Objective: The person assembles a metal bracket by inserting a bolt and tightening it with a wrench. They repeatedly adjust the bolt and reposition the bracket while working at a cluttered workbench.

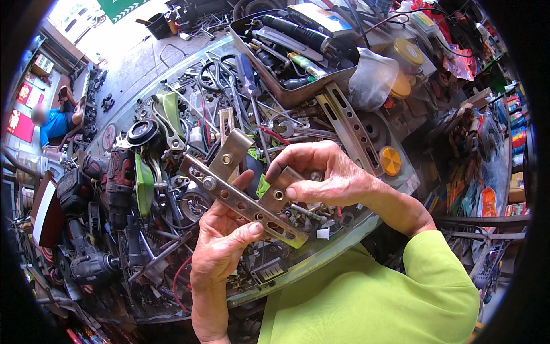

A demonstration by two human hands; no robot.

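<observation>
Both hands are on a metal bracket, held up over the cluttered bench. It is a long bar pierced with round holes and slots, from which two shorter plates stick out on the far side. A bolt head shows near its left end. My left hand grips the bar from below, its thumb along the near edge and the fingers partly hidden behind. With thumb and index finger my right hand pinches the right-hand plate. Another slotted metal bracket lies beyond my right hand.
On the left lie a red-and-black cordless drill and a dark power tool. Screwdrivers, scissors and wrenches crowd the middle. A metal tray of tools stands behind, beside a plastic bag. A person in blue sits far left.
</observation>
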